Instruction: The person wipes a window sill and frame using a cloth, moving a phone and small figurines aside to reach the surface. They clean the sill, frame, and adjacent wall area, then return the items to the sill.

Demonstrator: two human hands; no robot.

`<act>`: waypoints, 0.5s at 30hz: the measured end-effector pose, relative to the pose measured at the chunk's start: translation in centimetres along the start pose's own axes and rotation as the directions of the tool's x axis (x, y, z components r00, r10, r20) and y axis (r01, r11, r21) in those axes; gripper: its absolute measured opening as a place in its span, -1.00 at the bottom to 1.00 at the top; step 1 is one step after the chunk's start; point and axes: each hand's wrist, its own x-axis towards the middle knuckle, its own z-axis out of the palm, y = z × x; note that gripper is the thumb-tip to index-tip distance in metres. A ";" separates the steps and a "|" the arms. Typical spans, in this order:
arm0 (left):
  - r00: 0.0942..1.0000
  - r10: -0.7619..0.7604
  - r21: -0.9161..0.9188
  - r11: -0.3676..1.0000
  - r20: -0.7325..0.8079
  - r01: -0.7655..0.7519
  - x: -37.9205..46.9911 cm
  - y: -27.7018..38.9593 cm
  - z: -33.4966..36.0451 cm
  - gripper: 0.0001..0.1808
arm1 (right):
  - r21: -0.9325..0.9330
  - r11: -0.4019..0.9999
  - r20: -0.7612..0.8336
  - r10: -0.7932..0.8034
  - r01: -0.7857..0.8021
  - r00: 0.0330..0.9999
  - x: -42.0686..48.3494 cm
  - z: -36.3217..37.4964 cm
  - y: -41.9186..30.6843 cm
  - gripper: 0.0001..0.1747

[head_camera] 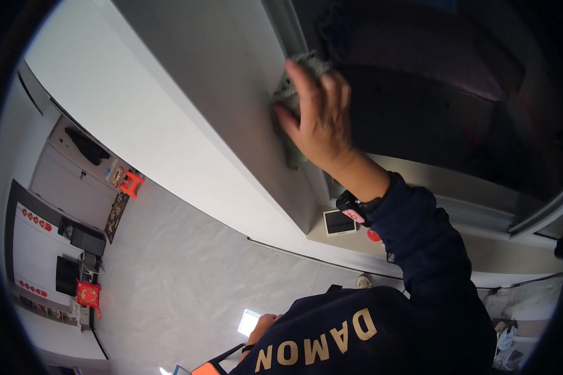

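My right hand (326, 117) is raised and presses a crumpled grey-green cloth (287, 89) against the white side wall of a window recess (244, 93), close to the window frame (286, 28). The thumb and fingers spread over the cloth, part of which hangs below the palm. A dark device with a red-and-white face (354, 213) is strapped at this wrist. Low beside my torso is my left hand (262, 323), mostly hidden by my dark top. A bright white rectangle (249, 322) shows right by its fingers; whether the hand holds it is unclear.
Dark window glass (403, 117) fills the upper right. On the sill (450, 248) are a white-framed panel (340, 222) and a red round object (374, 235). Grey floor (178, 262) stretches left towards an orange stool (131, 183), a door (75, 173) and a red cushion (88, 295).
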 end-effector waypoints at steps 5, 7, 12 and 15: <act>1.000 0.000 -0.008 1.000 0.006 0.000 0.4 -0.4 -0.3 -0.61 | 0.241 0.958 -0.043 0.169 -0.154 0.985 1.7 2.2 0.4 -0.25; 1.000 -0.004 -0.008 1.000 0.006 0.004 0.5 -0.6 -0.6 -0.60 | 0.241 0.955 -0.064 0.195 -0.175 0.979 1.4 2.7 0.2 -0.36; 1.000 0.001 -0.003 1.000 0.004 -0.001 1.2 -0.6 -1.6 -0.59 | 0.159 0.936 0.070 0.305 -0.313 0.950 -1.9 2.6 -0.2 -0.46; 1.000 0.026 0.006 1.000 -0.010 -0.026 2.2 -0.1 -2.4 -0.59 | 0.104 0.924 0.122 0.356 -0.369 0.926 -5.3 2.4 -0.4 -0.46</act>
